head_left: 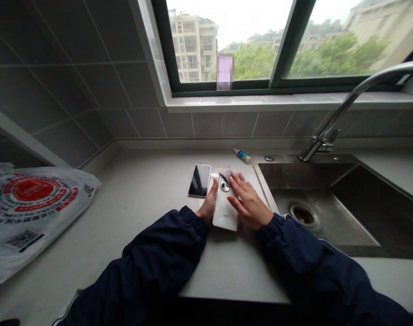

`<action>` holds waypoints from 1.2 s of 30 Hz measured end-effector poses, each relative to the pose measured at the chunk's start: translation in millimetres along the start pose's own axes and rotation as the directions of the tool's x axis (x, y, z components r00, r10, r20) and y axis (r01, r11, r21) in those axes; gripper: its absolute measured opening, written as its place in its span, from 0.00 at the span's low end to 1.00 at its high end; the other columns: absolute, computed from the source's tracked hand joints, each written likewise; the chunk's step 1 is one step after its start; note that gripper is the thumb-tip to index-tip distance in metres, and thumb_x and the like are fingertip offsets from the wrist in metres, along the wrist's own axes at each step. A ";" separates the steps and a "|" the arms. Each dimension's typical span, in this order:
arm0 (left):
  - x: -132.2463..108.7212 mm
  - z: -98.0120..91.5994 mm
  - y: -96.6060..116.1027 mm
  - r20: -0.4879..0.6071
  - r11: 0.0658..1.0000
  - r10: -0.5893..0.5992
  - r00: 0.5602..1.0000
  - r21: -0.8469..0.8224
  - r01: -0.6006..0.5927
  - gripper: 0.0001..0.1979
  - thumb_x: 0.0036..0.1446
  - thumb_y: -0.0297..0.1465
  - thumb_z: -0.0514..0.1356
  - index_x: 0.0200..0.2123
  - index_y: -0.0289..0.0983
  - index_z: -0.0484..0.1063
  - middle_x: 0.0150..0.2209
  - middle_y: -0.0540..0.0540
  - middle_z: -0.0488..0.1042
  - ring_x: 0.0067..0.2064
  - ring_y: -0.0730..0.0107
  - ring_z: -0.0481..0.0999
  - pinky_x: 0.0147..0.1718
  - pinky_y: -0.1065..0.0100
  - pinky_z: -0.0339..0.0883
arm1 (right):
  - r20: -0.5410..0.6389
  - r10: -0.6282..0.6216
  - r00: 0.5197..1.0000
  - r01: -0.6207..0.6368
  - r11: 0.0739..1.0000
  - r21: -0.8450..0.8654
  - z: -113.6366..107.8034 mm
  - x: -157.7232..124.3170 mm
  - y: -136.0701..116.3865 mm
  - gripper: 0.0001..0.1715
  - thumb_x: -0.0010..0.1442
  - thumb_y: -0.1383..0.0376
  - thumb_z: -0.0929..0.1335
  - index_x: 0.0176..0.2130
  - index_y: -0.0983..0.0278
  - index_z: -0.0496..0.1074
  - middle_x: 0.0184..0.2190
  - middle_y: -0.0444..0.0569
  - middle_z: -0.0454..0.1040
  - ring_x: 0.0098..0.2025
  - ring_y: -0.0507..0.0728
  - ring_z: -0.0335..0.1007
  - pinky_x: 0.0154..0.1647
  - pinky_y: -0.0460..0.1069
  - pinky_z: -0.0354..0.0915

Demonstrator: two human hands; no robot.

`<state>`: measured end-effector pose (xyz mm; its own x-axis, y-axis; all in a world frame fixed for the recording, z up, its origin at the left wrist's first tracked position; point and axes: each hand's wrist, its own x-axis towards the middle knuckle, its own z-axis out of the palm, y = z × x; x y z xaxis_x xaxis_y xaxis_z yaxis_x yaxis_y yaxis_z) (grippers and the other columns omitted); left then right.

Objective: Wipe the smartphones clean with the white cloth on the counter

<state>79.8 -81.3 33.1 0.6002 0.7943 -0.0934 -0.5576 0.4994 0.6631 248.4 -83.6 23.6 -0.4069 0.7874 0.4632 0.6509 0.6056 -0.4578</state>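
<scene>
A white phone [226, 213] is held tilted above the counter, its back with a round camera ring facing me. My left hand [208, 203] grips it along the left edge, thumb up the side. My right hand [249, 199] lies over the phone's upper right, its fingers pressing a small grey cloth [224, 173] against the back near the camera. Part of the cloth is hidden under those fingers. Just left of my hands, a second phone [200, 180] with a dark screen lies on the counter. A clear, flat rectangular item [214, 166] shows partly behind the white phone.
A small blue, white and yellow tube [242, 155] lies near the back wall. To the right is a steel sink [332, 203] with a tall curved faucet [342, 102]. A white plastic bag [33, 208] with red print rests at the left. A pinkish blurred rectangle [224, 71] stands at the window.
</scene>
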 end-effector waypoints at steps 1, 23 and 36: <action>-0.2 -1.1 0.4 0.017 1.000 -0.011 1.000 0.006 0.011 0.46 0.54 0.63 0.58 0.65 0.38 0.67 0.54 0.36 0.78 0.56 0.44 0.77 0.53 0.53 0.69 | -0.009 -0.001 1.000 0.001 1.000 -0.007 -0.4 -0.1 -0.5 0.39 0.73 0.50 0.61 0.75 0.57 0.49 0.75 0.58 0.49 0.77 0.71 0.39 0.70 0.75 0.50; 0.3 -1.6 -1.0 -0.037 0.998 -0.045 0.998 -0.049 0.044 0.41 0.57 0.63 0.56 0.57 0.36 0.75 0.50 0.35 0.79 0.59 0.45 0.74 0.57 0.53 0.67 | 0.156 -0.169 0.973 0.154 0.983 0.103 -9.9 0.4 -16.9 0.41 0.71 0.54 0.65 0.75 0.63 0.51 0.74 0.61 0.50 0.76 0.70 0.42 0.73 0.72 0.47; -5.2 9.9 4.9 -0.206 0.957 -0.164 0.965 -0.269 0.106 0.43 0.65 0.62 0.44 0.43 0.27 0.77 0.42 0.33 0.81 0.44 0.56 0.82 0.53 0.59 0.71 | 0.145 -0.309 0.940 0.270 0.933 0.238 -11.7 1.5 -23.0 0.30 0.70 0.59 0.68 0.67 0.64 0.67 0.68 0.59 0.66 0.73 0.68 0.54 0.72 0.70 0.54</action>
<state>79.7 -86.4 44.1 0.5527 0.7554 -0.3522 -0.6248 0.6552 0.4247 240.3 -97.7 43.7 -0.6765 0.5696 0.4668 0.3447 0.8050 -0.4828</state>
